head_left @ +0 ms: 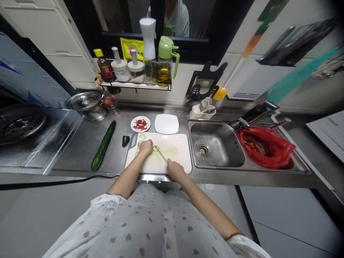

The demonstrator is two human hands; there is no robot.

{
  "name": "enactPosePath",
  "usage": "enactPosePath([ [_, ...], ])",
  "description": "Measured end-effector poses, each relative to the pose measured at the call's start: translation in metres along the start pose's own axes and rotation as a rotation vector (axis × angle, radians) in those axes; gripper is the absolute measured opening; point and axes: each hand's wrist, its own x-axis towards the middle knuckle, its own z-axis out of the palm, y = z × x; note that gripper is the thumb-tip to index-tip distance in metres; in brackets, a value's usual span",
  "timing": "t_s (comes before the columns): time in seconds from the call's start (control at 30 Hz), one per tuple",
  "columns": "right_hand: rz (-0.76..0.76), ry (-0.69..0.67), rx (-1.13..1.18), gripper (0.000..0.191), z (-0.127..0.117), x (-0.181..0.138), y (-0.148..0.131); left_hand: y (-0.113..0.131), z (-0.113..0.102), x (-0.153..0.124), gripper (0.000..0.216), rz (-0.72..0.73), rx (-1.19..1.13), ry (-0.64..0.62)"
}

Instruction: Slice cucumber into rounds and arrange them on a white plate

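My right hand [176, 170] is wrapped round the handle of a knife [162, 157], whose blade points up and left over the white cutting board [172, 163]. A round cucumber slice [156, 148] sits at the blade's tip. My left hand [146, 147] is closed, fingers bunched, just left of that slice; what it holds, if anything, is hidden. Several pale cucumber slices lie beside and partly under it, and a single slice [142, 137] rests near the board's top edge. Left of the board are a cut cucumber end [125, 140] and a whole cucumber [103, 145].
Behind the board stand a small plate of chopped red pieces [140, 124] and a white square plate [166, 124]. A sink [217, 143] is at the right, with a red plastic bag [266, 148] beyond. A lidded steel pot [90, 105] stands back left, below a condiment shelf [134, 85].
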Motion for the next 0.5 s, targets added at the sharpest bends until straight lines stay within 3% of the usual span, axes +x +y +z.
enactPosePath([
  [0.5, 0.019, -0.023, -0.034, 0.03, 0.004, -0.016, 0.007, 0.0, 0.0, -0.002, 0.016, -0.018, -0.022, -0.004],
])
